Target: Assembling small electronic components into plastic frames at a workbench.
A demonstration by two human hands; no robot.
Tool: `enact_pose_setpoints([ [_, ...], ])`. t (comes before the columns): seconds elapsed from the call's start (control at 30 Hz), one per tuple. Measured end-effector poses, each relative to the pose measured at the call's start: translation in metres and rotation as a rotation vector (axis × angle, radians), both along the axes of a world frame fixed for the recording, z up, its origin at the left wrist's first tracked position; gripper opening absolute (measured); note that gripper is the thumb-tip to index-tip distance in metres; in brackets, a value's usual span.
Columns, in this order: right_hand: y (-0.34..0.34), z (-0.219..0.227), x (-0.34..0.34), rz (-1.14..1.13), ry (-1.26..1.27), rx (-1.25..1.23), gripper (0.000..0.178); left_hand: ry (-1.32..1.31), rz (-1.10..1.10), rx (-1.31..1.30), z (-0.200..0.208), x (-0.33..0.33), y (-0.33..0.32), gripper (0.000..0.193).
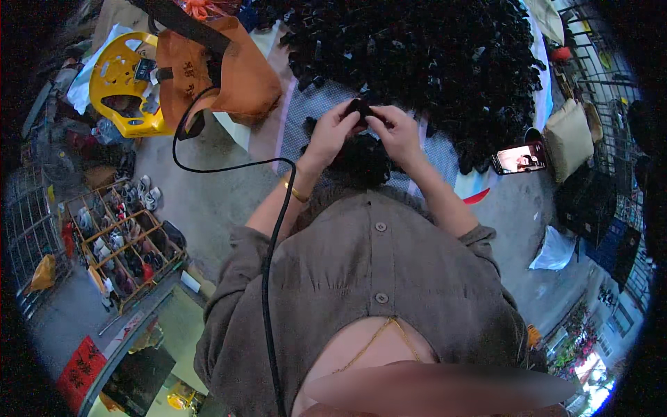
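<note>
My left hand (326,140) and my right hand (401,141) meet in front of my chest, fingers pinched on a small, soft-looking black piece (360,108). Its exact kind is too dark to make out. Beneath the hands, a bunch of similar black pieces (361,161) lies close to my lap. Just beyond, a broad heap of small black pieces (424,59) covers much of a pale patterned sheet (316,104). A gold bracelet (295,192) circles my left wrist.
A black cable (236,167) curves past my left arm. An orange bag (249,78) and a yellow plastic chair (104,73) stand at the far left. Right of the heap are a lit phone (521,160) and a beige bag (570,135). A shoe rack (114,263) stands left.
</note>
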State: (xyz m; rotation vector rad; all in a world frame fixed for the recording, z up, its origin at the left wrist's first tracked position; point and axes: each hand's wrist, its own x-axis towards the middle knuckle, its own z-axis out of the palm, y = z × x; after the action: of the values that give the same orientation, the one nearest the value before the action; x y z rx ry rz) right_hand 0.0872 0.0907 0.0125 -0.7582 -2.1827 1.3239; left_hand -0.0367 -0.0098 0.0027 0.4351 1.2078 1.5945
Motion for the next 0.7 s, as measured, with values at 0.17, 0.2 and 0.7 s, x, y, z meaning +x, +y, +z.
enact_pose_setpoints([
  [0.17,-0.010,0.001,0.001,-0.051,0.042,0.130,0.019,0.254,0.048,-0.079,0.021,0.007,-0.005,0.024],
  [0.2,-0.012,0.005,0.003,-0.071,0.034,0.083,0.018,0.254,0.049,-0.079,0.024,0.010,-0.006,0.024],
  [0.7,-0.012,-0.001,0.011,-0.048,0.060,0.014,0.027,0.500,0.062,-0.283,0.033,0.005,-0.006,0.027],
])
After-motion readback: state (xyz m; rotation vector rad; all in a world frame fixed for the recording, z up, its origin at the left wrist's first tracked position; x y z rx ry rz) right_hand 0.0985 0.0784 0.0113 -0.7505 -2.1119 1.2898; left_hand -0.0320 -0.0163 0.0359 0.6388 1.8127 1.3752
